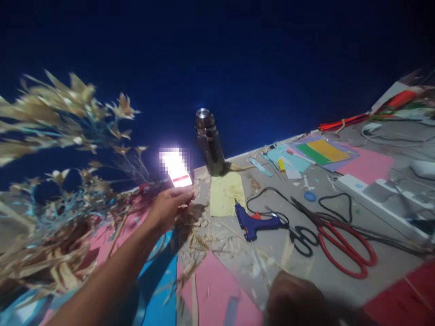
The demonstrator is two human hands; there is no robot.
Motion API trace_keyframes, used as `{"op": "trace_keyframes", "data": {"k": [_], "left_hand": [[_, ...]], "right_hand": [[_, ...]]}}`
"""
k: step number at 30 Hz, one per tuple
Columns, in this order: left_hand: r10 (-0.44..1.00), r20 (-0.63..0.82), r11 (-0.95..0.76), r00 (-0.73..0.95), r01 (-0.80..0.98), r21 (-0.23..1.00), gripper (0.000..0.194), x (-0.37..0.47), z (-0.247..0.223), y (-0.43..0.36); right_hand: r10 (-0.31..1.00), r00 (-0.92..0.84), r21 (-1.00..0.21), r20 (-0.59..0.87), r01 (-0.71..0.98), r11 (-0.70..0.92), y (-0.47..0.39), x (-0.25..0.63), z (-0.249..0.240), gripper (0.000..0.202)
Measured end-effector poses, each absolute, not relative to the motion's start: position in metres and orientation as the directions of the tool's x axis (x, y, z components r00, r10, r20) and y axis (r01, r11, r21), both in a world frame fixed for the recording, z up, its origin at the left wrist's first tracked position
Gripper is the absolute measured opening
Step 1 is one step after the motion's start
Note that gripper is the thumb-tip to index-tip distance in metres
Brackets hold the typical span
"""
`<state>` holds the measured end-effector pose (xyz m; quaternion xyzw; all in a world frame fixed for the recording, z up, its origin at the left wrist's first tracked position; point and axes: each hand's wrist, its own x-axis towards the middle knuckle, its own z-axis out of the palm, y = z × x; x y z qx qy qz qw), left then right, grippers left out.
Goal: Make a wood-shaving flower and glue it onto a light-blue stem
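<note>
My left hand [175,202] reaches forward from the lower left, its fingers closed on the bottom end of a phone [182,181] with a glaring, lit screen. Just beyond and right of it stands a dark metal flask [211,149], tilted in this view. A blue hot glue gun [256,222] lies with its nozzle on a stained yellow sheet [224,194]. My right hand cannot be made out. At the bottom edge is a blurred rounded shape [294,299], too unclear to name.
Dried flowers [78,117] rise at the left. Red-handled scissors [346,246] and black-handled scissors [302,240] lie right of the glue gun, amid cables and a white power strip [380,203]. Coloured papers [322,151] lie farther back. Pink paper [217,290] and plant scraps lie in front.
</note>
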<state>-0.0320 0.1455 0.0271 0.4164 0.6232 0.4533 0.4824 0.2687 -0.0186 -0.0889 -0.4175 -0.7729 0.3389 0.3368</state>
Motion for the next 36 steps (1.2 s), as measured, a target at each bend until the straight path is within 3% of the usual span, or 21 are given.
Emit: {"op": "trace_keyframes", "data": {"k": [4,8,13,19,23,27,30,36], "left_hand": [[0.954,-0.256,0.256,-0.155,-0.022,0.967,0.029,-0.036,0.029,0.101],[0.937,-0.278,0.268,-0.213,-0.077,0.960,0.020,-0.042,0.035,0.040],[0.844,-0.382,0.344,-0.376,-0.166,0.924,0.025,-0.053,0.030,-0.032],[0.690,-0.496,0.375,-0.527,-0.325,0.868,0.030,-0.056,0.010,-0.089],[0.721,-0.429,0.406,-0.544,-0.170,0.898,0.035,-0.054,0.006,-0.089],[0.868,-0.213,0.302,-0.449,0.136,0.944,0.024,-0.056,0.021,-0.047],[0.940,-0.065,0.161,-0.336,0.268,0.950,0.018,-0.056,0.031,0.009],[0.968,0.035,0.064,-0.250,0.378,0.924,0.009,-0.047,0.026,0.134]], "right_hand": [[0.912,-0.403,-0.825,0.081,0.486,0.288,-0.013,0.270,-0.055,0.031],[0.839,-0.526,-0.791,0.140,0.450,0.414,0.001,0.267,-0.040,0.032],[0.699,-0.703,-0.588,0.133,0.511,0.627,0.005,0.252,-0.041,0.011],[0.541,-0.840,-0.339,0.042,0.498,0.798,0.019,0.232,-0.020,0.013],[0.513,-0.858,-0.212,-0.024,0.506,0.836,0.041,0.218,0.005,0.017],[0.429,-0.903,-0.128,0.024,0.423,0.897,0.050,0.200,0.017,0.011],[0.321,-0.936,-0.123,0.146,0.304,0.944,0.044,0.189,0.010,0.010],[0.268,-0.841,-0.159,0.471,0.218,0.963,0.038,0.182,-0.033,0.031]]}}
